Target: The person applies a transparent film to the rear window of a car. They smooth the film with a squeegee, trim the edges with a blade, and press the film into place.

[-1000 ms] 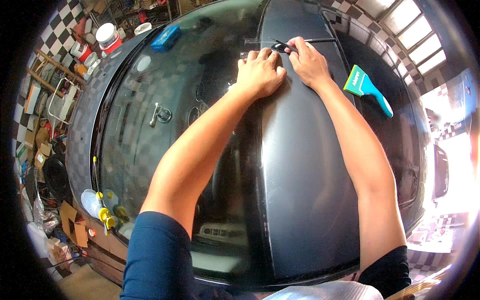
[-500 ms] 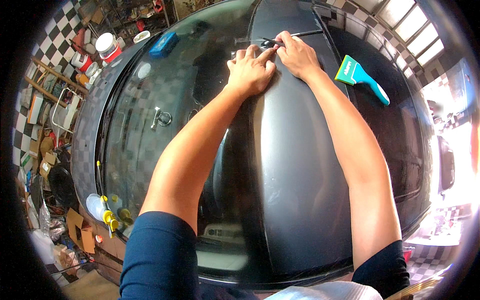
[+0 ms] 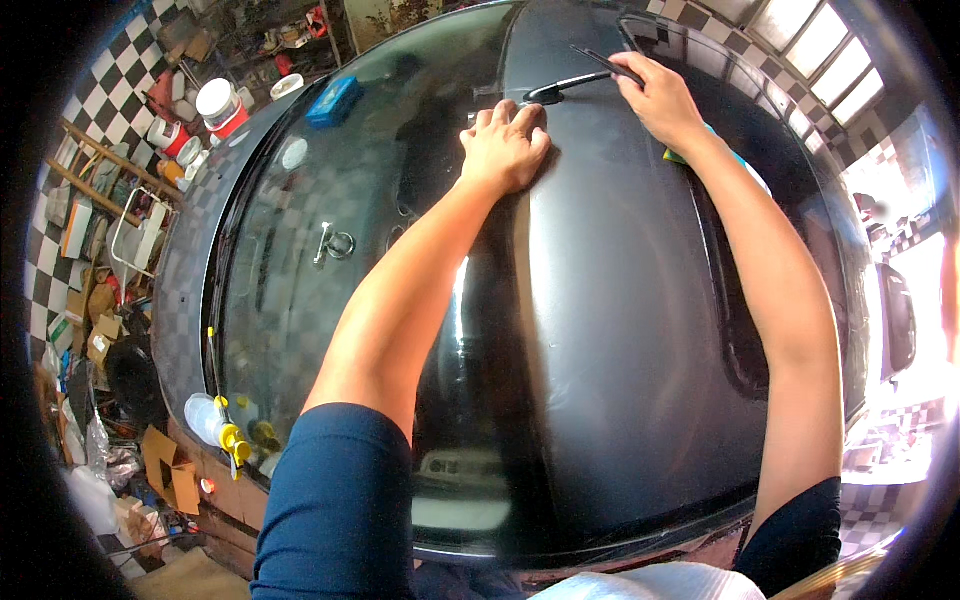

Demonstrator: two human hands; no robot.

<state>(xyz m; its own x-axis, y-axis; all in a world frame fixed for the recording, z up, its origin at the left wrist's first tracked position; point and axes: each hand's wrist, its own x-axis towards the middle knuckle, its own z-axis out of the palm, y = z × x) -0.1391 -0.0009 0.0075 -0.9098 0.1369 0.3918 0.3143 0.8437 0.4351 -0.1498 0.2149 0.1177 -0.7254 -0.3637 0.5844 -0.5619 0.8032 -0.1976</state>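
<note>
Up at top center of the frame, the left hand (image 3: pixel 508 148) is lying palm-down where the windshield (image 3: pixel 300 330) is meeting the dark car roof (image 3: pixel 620 300), fingers a bit spread, and I can't tell if they're pinching anything. Toward upper right, the right hand (image 3: pixel 655 100) is gripping a thin dark tool (image 3: pixel 598 60), fingers closed, tip pointing up-left, just beside the black antenna (image 3: pixel 570 86).

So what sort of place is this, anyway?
Probably a car workshop: there's a dark car with a blue box lying on its windshield, plus a white bucket and an open cardboard box beside it.
</note>
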